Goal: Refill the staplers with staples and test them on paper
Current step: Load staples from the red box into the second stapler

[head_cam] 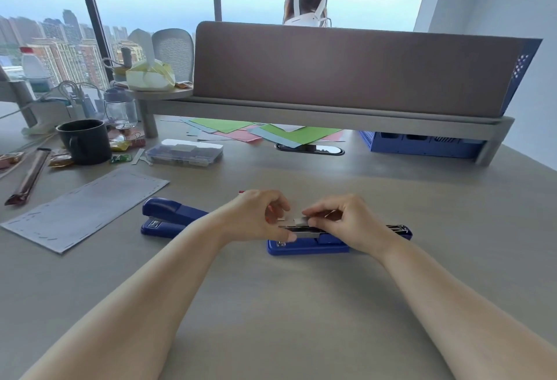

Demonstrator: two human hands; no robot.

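A blue stapler (pixel 313 246) lies opened flat in the middle of the desk, its lid (pixel 399 230) swung out to the right and its metal channel bare. Both hands hover over that channel. My left hand (pixel 259 216) and my right hand (pixel 343 221) pinch a silvery strip of staples (pixel 301 220) from either end, just above the channel. A second blue stapler (pixel 168 216), closed, lies to the left, partly behind my left forearm. A grey sheet of paper (pixel 84 207) with rows of staple marks lies further left.
A clear plastic box (pixel 184 152) of small supplies sits behind the staplers. A dark mug (pixel 86 141), snack wrappers and a jar crowd the left. Coloured paper sheets (pixel 262 132) and a blue basket (pixel 422 144) lie under the raised shelf. Another person sits beyond the divider.
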